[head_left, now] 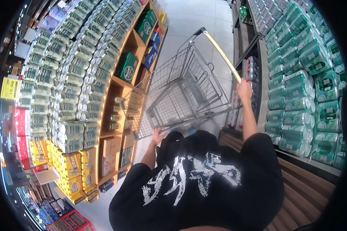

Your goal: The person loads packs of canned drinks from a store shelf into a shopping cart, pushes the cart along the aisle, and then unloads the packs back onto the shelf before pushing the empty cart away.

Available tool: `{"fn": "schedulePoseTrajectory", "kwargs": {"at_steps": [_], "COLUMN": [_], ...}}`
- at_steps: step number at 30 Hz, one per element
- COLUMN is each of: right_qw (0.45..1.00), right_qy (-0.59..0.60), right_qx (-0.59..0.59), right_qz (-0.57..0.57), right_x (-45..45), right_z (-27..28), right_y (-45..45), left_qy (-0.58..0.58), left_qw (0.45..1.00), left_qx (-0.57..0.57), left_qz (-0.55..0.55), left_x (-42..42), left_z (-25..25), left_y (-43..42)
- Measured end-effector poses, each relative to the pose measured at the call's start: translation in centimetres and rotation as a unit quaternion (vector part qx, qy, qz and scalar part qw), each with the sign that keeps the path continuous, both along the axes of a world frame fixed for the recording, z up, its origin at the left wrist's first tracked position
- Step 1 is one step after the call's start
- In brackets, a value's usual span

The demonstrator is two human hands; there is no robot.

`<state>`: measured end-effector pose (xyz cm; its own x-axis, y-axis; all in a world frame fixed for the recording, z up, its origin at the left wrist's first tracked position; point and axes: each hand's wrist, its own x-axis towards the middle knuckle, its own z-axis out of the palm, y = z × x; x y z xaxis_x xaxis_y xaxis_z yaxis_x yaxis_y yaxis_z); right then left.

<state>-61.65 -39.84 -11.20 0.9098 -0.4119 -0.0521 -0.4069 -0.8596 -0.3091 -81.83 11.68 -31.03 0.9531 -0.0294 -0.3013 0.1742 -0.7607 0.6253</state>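
A grey wire shopping cart stands in front of me, turned sideways in the aisle. My right hand is wrapped round the near end of its yellow handle bar. At the lower left, my left hand is closed on the top rim of the basket, near the corner; part of its fingers is hidden. A folded child-seat panel of grey plastic shows inside the cart, close to the handle side.
Stacked packs of pale cans top a wooden shelf unit at left, with yellow boxes at its lower end. Green can packs fill the right side above a dark shelf. Grey floor tiles run ahead.
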Motion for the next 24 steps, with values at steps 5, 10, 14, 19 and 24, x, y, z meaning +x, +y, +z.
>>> {"fn": "schedulePoseTrajectory", "kwargs": {"at_steps": [5, 10, 14, 19, 24], "right_qw": [0.998, 0.993, 0.985, 0.978, 0.969], "right_qy": [0.008, -0.013, 0.024, 0.021, 0.007], "right_qx": [0.001, -0.015, -0.011, -0.027, -0.022], "right_qz": [-0.062, -0.119, -0.169, -0.205, -0.247], "right_x": [-0.3, -1.4, -2.0, -2.8, -4.2], "right_z": [0.2, 0.7, 1.8, 1.7, 1.6], "right_y": [0.4, 2.1, 4.0, 6.0, 8.5], "left_qy": [-0.137, -0.11, -0.052, 0.027, 0.055], "left_qw": [0.98, 0.966, 0.977, 0.979, 0.988], "left_qx": [-0.072, -0.086, -0.055, -0.145, -0.116], "left_qz": [0.126, 0.216, 0.198, 0.144, 0.081], "left_x": [3.4, 5.7, 9.1, 14.9, 21.4], "left_z": [4.1, 0.3, -3.8, -1.1, -4.3], "left_y": [1.7, 7.6, 11.2, 10.5, 10.1]}}
